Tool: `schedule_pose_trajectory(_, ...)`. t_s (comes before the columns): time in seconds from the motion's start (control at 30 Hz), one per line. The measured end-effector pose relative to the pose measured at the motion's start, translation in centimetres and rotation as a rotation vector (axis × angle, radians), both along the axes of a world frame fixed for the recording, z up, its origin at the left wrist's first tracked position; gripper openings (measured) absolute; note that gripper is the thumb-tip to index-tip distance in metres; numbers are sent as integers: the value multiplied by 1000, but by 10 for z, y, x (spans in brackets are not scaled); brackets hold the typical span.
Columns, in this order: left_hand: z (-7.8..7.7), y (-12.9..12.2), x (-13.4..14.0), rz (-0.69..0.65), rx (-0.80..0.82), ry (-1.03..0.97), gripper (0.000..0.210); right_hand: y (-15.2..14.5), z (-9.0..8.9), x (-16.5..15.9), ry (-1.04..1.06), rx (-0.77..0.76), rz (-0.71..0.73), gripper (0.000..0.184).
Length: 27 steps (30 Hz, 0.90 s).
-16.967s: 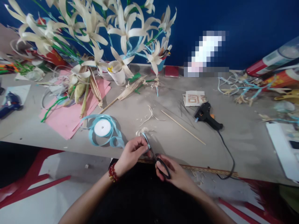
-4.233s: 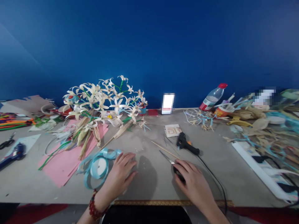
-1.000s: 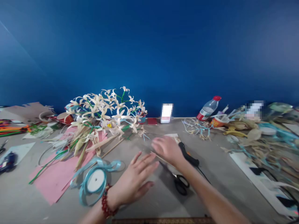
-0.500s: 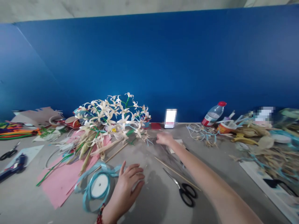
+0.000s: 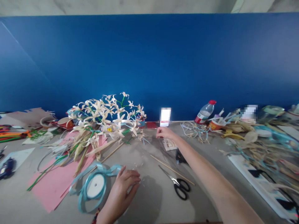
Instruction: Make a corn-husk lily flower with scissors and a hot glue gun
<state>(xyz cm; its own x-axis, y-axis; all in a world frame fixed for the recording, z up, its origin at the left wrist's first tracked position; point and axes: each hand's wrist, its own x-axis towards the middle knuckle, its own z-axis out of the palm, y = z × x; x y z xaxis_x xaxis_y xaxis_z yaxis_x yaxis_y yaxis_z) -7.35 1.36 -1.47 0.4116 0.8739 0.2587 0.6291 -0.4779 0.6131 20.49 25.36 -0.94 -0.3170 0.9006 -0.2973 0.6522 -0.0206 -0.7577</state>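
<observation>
My left hand rests low over the grey table with its fingers stretched out and nothing in them. Beside it lies a spool of light-blue ribbon, with loose loops around it. My right hand reaches far forward, fingers curled together; whatever they may hold is too small to make out. A lit phone stands just behind that hand. Under the right forearm lie black-handled scissors, a thin wooden stick and a pale woven piece. White handmade flowers on green stems stand left of the right hand.
Pink paper sheets lie at left, near a dark-blue glue gun. Along the blue wall stand a red-capped bottle and a cup of tools. At right are dried husks and a white power strip.
The view has turned slightly right, so the table things appear shifted left. My right hand stays near the phone, fingers still curled; my left hand keeps its place by the ribbon spool.
</observation>
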Motion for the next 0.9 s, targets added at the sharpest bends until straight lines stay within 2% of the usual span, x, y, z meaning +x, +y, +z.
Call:
schedule_pose_trajectory(0.13, -5, 4, 8, 34, -86, -188, 20, -21, 8, -1, 228, 16, -45, 24)
schedule_pose_trajectory(0.23, -9, 15, 20, 104, -165, -381, 22, -43, 19, -5, 401, 51, -66, 22)
schedule_pose_trajectory(0.3, -7, 24, 30, 99, -213, -487, 22, -59, 27, -8, 493, 70, -80, 23)
schedule_pose_trajectory(0.47, 13, 47, 60, 117, -437, -753, 35, -104, 45, -19, 635, 78, -93, 19)
schedule_pose_trajectory(0.6, 28, 56, 78, 103, -606, -954, 33, -135, 53, -29, 703, 80, -94, 14)
schedule_pose_trajectory(0.73, 31, 53, 83, 60, -673, -1050, 34, -152, 55, -36, 771, 80, -101, 14)
schedule_pose_trajectory(0.9, 33, 44, 78, 55, -732, -1074, 34, -160, 54, -39, 801, 103, -101, 22)
